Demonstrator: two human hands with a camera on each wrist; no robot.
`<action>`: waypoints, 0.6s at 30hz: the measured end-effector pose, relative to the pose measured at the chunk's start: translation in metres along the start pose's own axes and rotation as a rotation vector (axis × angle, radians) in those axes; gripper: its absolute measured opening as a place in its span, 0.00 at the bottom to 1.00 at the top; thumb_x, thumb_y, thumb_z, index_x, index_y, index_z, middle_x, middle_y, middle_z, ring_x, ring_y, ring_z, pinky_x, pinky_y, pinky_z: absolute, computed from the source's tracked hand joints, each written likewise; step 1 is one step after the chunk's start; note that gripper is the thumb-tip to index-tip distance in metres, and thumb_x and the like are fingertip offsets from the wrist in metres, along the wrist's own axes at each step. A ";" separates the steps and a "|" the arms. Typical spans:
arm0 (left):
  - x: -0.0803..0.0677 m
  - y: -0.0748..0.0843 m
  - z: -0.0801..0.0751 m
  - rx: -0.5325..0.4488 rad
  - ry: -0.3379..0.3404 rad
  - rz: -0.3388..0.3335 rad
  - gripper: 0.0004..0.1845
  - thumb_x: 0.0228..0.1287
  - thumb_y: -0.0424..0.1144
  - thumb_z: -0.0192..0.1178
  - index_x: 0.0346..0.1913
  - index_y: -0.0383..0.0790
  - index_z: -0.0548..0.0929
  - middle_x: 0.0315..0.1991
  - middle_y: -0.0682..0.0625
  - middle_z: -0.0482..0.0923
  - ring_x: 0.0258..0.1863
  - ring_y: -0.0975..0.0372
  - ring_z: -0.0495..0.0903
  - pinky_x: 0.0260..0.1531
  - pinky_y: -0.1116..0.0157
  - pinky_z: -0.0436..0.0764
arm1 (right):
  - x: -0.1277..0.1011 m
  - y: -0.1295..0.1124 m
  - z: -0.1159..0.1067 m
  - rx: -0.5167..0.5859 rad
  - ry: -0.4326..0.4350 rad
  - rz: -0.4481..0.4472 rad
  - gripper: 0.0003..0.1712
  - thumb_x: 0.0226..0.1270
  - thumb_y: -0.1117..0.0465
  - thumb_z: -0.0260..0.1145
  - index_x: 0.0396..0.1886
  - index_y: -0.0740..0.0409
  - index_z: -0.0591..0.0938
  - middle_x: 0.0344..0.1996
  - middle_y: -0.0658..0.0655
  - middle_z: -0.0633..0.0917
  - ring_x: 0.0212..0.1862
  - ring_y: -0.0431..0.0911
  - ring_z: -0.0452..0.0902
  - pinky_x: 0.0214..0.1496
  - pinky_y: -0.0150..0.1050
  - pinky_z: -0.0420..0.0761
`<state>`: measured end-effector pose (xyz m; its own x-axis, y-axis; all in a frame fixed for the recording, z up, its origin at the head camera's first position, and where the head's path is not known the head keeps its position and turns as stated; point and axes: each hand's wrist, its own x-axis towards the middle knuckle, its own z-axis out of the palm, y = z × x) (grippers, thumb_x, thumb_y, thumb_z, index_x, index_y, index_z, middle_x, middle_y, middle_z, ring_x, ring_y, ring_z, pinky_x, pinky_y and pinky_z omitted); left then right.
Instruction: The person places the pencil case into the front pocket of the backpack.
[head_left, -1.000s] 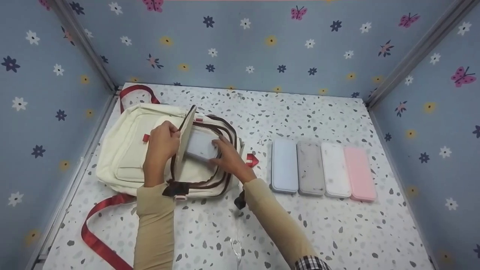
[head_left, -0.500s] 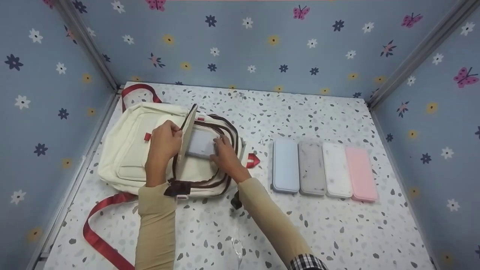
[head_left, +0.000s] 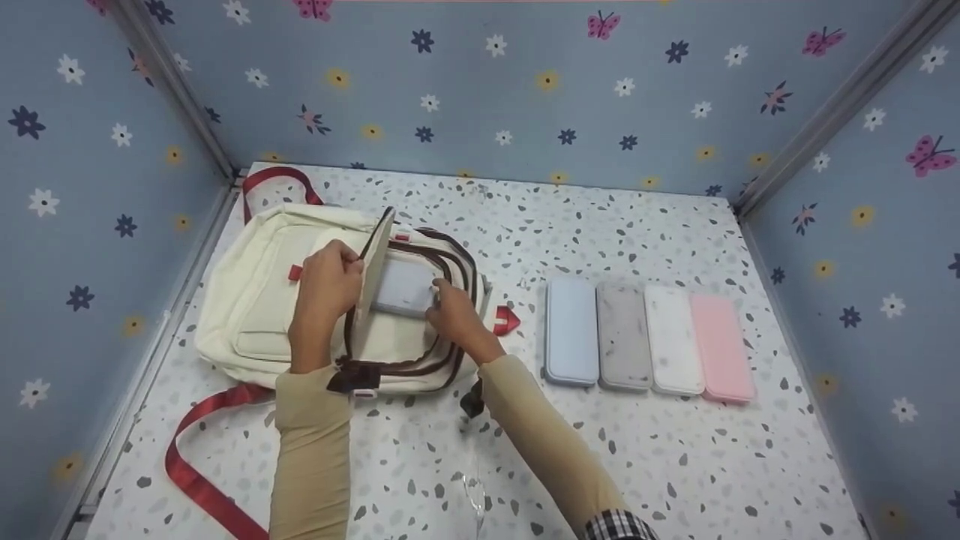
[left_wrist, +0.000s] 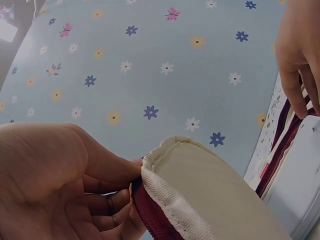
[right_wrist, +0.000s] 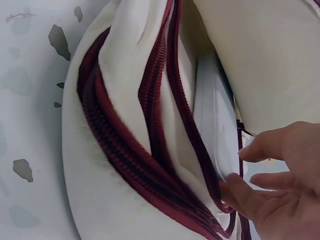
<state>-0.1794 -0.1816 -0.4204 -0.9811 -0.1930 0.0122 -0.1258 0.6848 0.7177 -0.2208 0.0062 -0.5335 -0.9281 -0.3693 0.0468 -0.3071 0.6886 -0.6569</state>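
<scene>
A cream backpack (head_left: 262, 300) with dark red zips lies at the left of the table. My left hand (head_left: 326, 289) pinches the edge of its front flap (left_wrist: 200, 185) between thumb and fingers, keeping the pocket spread. Inside that pocket sits a pale, whitish-lavender hard case (head_left: 405, 287), its left end hidden behind the flap. At the case's near right end is my right hand (head_left: 457, 311). In the right wrist view, its fingertips touch the case's edge while the thumb stands apart from the fingers.
To the right, a light blue case (head_left: 571, 330), a grey case (head_left: 623, 335), a white case (head_left: 674, 339) and a pink case (head_left: 722, 346) lie side by side. A red strap (head_left: 195, 480) trails at front left. Patterned walls (head_left: 480, 90) surround the table.
My right hand has drawn back slightly to the right along the case, its fingers now nearer the end. The left hand keeps its hold on the flap.
</scene>
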 end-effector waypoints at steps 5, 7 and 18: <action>0.000 -0.001 0.000 0.004 0.003 0.004 0.09 0.68 0.34 0.51 0.42 0.30 0.76 0.38 0.38 0.77 0.41 0.48 0.76 0.45 0.52 0.72 | 0.001 -0.005 0.005 0.021 -0.008 0.036 0.28 0.58 0.70 0.59 0.61 0.70 0.70 0.42 0.65 0.84 0.39 0.50 0.78 0.50 0.44 0.78; 0.000 -0.001 -0.001 0.010 0.002 0.000 0.09 0.68 0.34 0.51 0.42 0.30 0.76 0.37 0.39 0.77 0.41 0.49 0.75 0.45 0.53 0.72 | 0.002 -0.007 0.009 0.031 -0.006 0.052 0.28 0.59 0.70 0.59 0.61 0.70 0.71 0.45 0.65 0.84 0.43 0.50 0.79 0.52 0.42 0.78; -0.002 -0.001 -0.001 0.011 -0.016 -0.008 0.09 0.69 0.34 0.50 0.43 0.31 0.75 0.35 0.41 0.75 0.38 0.52 0.74 0.39 0.57 0.70 | 0.010 -0.019 0.026 0.253 -0.080 0.121 0.29 0.63 0.69 0.57 0.66 0.68 0.68 0.58 0.66 0.78 0.60 0.52 0.76 0.63 0.39 0.72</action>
<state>-0.1769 -0.1822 -0.4205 -0.9823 -0.1873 -0.0044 -0.1350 0.6913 0.7098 -0.2190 -0.0266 -0.5405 -0.9324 -0.3484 -0.0962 -0.1232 0.5566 -0.8216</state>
